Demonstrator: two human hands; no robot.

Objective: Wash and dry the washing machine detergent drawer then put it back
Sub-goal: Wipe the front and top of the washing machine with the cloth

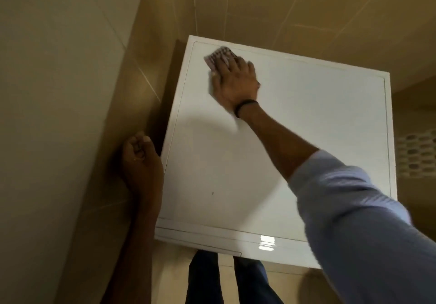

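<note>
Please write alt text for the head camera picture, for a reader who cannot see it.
A right hand presses a cloth flat on the white top of a washing machine, near its far left corner. The left hand is a closed fist beside the machine's left edge, by a tiled wall.

I read the washing machine top [283,143] as smooth, glossy white, mirroring a light near its front edge. The cloth [218,55] looks ribbed and matt. The wall tiles [306,1] show a satin sheen.
</note>
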